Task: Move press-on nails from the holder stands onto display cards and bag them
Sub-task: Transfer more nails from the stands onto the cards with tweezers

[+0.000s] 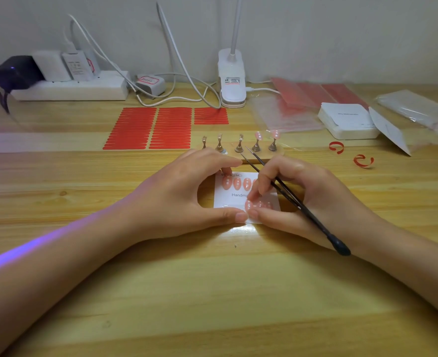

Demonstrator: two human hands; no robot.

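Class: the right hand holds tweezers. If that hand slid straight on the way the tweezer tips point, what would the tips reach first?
Probably the holder stand still carrying a pink nail: the tweezers in the right hand aim up-left at its foot. Depth is unclear, so they might pass just left.

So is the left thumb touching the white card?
Touching. The head view shows the left hand with its thumb tip pressed on the display card's bottom edge.
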